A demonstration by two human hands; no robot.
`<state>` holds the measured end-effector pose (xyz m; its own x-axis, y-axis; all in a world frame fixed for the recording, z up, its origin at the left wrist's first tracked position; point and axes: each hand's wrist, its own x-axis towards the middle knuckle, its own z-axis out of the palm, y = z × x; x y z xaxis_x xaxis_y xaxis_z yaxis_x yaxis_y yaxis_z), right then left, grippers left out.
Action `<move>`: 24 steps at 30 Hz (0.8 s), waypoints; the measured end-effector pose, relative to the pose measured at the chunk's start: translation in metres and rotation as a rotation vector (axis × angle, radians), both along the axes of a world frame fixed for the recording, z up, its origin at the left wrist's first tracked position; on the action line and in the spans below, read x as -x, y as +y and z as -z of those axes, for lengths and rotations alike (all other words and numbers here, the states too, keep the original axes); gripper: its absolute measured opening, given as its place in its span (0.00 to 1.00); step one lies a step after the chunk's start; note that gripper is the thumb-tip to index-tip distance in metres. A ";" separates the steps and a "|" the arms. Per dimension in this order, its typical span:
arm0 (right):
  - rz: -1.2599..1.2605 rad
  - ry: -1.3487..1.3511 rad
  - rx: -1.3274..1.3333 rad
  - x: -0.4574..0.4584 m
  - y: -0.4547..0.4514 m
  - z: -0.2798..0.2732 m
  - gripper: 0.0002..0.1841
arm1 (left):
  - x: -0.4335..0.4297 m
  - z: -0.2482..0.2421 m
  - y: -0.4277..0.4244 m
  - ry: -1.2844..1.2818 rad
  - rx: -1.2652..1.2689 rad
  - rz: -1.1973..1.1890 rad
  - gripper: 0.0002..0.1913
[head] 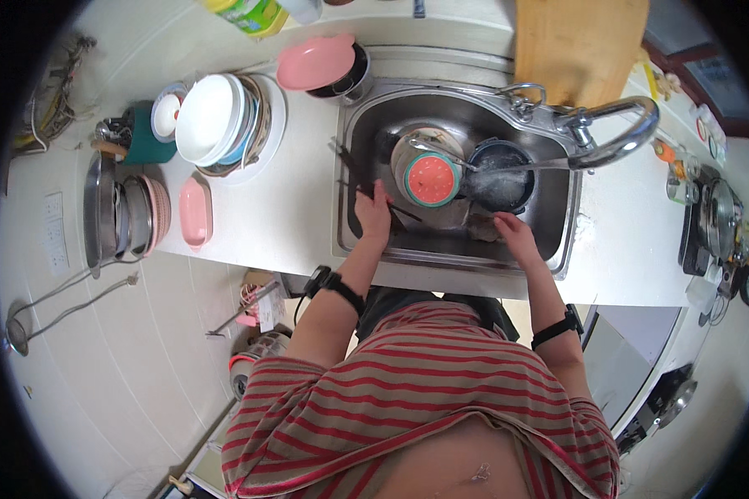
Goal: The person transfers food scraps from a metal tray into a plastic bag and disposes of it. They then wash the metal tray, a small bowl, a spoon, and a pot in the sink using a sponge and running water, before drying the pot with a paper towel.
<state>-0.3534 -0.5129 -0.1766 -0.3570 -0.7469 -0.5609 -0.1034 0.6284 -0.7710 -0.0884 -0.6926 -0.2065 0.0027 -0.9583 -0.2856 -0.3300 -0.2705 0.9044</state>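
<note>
My left hand (373, 215) grips a bunch of dark chopsticks (354, 163) over the left side of the stainless steel sink (455, 262). Some of their tips look blurred. At the sink's front right, the fingers of my right hand (515, 234) pinch the edge of a brownish cloth (484, 228). Between and beyond my hands sit a watermelon-patterned bowl (432, 179) and a paler dish (406, 143) behind it, with a metal spoon (434, 148) lying across them. Water from the faucet (618, 146) runs into a dark round pot (502, 187).
On the left counter stand stacked white bowls (206, 118), a pink dish (196, 212), metal basins (103, 206) and a green utensil holder (150, 134). A pink lid (318, 62) rests on a pot behind the sink. A wooden cutting board (580, 50) leans at the back right.
</note>
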 end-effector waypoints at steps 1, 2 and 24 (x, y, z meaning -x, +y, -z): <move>-0.002 -0.005 0.057 -0.003 -0.004 -0.009 0.22 | 0.004 -0.021 0.003 0.143 0.016 -0.025 0.16; 0.011 -0.012 0.087 -0.007 -0.009 -0.018 0.23 | 0.012 -0.039 0.004 0.247 0.017 -0.032 0.15; -0.075 0.426 0.202 0.040 -0.042 -0.020 0.16 | 0.229 -0.090 -0.020 0.960 -0.451 -0.014 0.17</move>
